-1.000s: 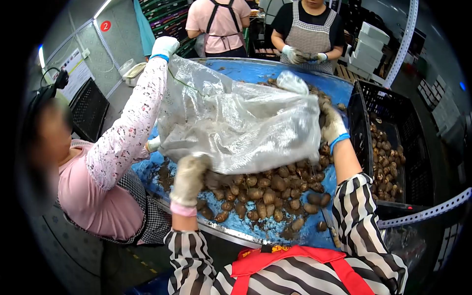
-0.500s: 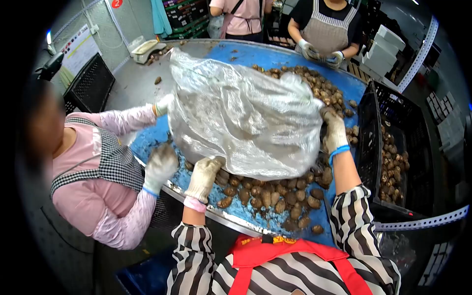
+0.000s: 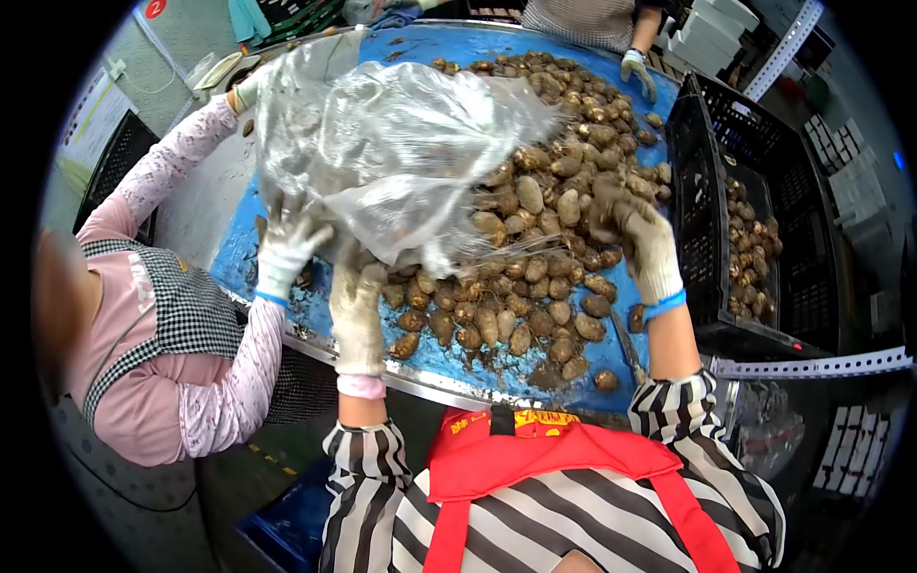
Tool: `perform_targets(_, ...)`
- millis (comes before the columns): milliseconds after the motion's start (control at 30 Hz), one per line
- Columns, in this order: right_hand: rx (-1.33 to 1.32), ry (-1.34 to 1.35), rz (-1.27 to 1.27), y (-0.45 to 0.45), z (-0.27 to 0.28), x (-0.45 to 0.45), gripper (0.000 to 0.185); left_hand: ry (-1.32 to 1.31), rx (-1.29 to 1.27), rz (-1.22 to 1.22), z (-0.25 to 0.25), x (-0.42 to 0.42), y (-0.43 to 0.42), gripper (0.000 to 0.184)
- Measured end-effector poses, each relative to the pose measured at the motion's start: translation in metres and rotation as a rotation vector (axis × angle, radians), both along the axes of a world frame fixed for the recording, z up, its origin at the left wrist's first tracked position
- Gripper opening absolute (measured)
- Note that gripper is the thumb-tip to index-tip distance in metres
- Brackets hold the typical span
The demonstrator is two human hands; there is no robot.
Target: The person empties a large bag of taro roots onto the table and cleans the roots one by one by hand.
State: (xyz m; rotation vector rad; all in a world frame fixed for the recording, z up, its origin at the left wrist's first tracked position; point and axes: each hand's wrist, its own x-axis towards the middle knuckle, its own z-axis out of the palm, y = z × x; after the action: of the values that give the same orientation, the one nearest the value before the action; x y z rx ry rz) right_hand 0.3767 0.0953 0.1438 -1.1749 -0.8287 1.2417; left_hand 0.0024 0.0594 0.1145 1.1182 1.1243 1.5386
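Observation:
My left hand point(image 3: 358, 310), in a soiled white glove, is at the near edge of a clear plastic bag point(image 3: 411, 134). Its fingers point forward and look apart, though the tips are blurred. Over the right part of a pile of brown, taro-like tubers point(image 3: 530, 196) hovers my gloved right hand point(image 3: 642, 239), fingers curved and apart with nothing visible between them. The crumpled bag lies across the left of the pile. At left, a co-worker's gloved hand point(image 3: 287, 244) touches its near side, while that person's other hand point(image 3: 250, 86) is at its far left corner.
A blue-topped table point(image 3: 420, 371) bears the tubers. A knife point(image 3: 626, 344) lies by my right wrist. To the right stands a black crate point(image 3: 702, 220) with tubers inside. Across the table is another person's gloved hand point(image 3: 637, 74). A scale point(image 3: 218, 72) sits at the back left.
The bag has moved left and flattened, uncovering many tubers. My right hand has let go of it. My left hand has shifted slightly left and forward, and the co-worker's hands have reached farther forward.

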Motion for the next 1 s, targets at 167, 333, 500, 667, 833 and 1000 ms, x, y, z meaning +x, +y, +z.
perform_targets(167, -0.006, -0.557, -0.110, -0.084, -0.037, 0.014, 0.032, 0.461, -0.085, 0.151, -0.048, -0.001, -0.043, 0.052)
perform_targets(333, -0.076, -1.122, -0.242, -0.146, -0.069, 0.018, 0.029, 1.234, 0.084, 0.264, -0.078, -0.021, -0.061, 0.053)
perform_targets(500, -0.023, -1.396, -0.214, -0.183, -0.104, 0.025, 0.049, 1.322, 0.199, 0.180, -0.074, -0.023, -0.056, 0.054)
perform_targets(667, -0.121, -1.460, -0.252, -0.200, -0.101, 0.018, 0.050, 1.200, 0.126, 0.022, -0.090, -0.020, -0.047, 0.056)
perform_targets(833, -0.139, -1.455, -0.257, -0.231, -0.128, 0.034, 0.048, 1.350, 0.126, 0.403, -0.082, -0.047, -0.055, 0.072)
perform_targets(1000, 0.008, -1.591, -0.285, -0.233, -0.142, 0.042, 0.045, 1.359, -0.050, 0.342, -0.105, -0.047, -0.043, 0.075)
